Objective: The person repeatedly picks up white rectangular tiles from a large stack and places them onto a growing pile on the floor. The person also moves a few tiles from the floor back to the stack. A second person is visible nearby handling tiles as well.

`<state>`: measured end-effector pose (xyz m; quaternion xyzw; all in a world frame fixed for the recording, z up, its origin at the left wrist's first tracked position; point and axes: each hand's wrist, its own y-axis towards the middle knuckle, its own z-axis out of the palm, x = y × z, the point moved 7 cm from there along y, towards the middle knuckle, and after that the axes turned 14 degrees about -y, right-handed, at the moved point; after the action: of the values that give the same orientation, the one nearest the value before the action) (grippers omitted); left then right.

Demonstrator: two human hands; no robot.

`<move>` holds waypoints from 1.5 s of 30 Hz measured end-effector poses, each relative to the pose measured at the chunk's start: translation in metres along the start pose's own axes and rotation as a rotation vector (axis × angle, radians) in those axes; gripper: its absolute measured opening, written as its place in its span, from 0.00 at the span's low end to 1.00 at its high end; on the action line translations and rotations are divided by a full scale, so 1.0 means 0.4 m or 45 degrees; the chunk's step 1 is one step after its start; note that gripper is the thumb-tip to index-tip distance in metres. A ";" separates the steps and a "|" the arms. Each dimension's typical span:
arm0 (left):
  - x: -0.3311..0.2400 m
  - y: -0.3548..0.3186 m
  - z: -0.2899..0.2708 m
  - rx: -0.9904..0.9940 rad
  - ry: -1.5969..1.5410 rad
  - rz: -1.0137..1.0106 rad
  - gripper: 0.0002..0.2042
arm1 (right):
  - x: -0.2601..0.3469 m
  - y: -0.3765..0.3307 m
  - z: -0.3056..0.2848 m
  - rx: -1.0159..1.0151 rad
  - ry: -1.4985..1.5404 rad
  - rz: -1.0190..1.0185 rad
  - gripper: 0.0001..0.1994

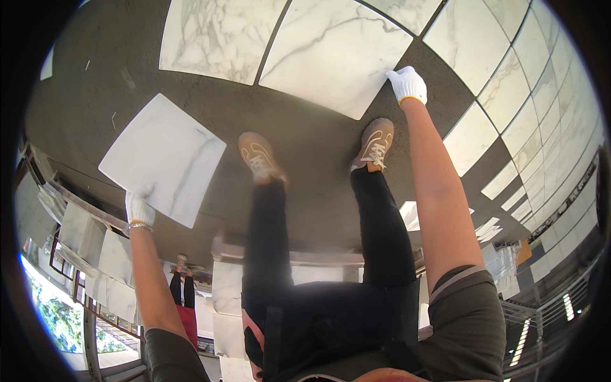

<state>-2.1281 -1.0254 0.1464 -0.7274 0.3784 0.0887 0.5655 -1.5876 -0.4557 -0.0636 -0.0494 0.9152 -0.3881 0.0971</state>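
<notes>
My left hand, in a white knit glove, grips the near edge of a square white marble tile with grey veins, thumb on its face. The tile is at the left, turned at an angle. My right hand, gloved alike, is at the right corner of another veined marble tile. Its thumb meets the tile's edge and the fingers are curled, their tips partly hidden. Left of that tile, across a narrow gap, is a third marble tile.
Rows of white tiles spread over the dark grey floor at the right. My shoes stand between the two hands. Behind me are stacked slabs on racks at the lower left, and another person in red and dark trousers.
</notes>
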 end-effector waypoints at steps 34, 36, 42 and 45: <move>-0.338 -0.909 -0.378 0.773 -0.646 -0.297 0.22 | 0.708 -1.525 -0.641 1.385 1.006 -0.621 0.27; -0.354 -0.945 -0.395 0.771 -0.680 -0.198 0.22 | 0.692 -1.571 -0.671 1.266 1.017 -0.742 0.25; -0.393 -1.110 -0.419 0.404 -1.111 -0.132 0.22 | 0.640 -1.675 -0.753 1.268 0.902 -0.799 0.20; -0.388 -1.118 -0.457 0.286 -0.943 -0.179 0.22 | 0.664 -1.709 -0.811 1.226 0.795 -0.920 0.19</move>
<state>-2.0000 -1.0850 0.6336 -0.6039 0.1054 0.2641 0.7446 -1.9069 -0.7470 0.6119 -0.1889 0.5515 -0.7565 -0.2965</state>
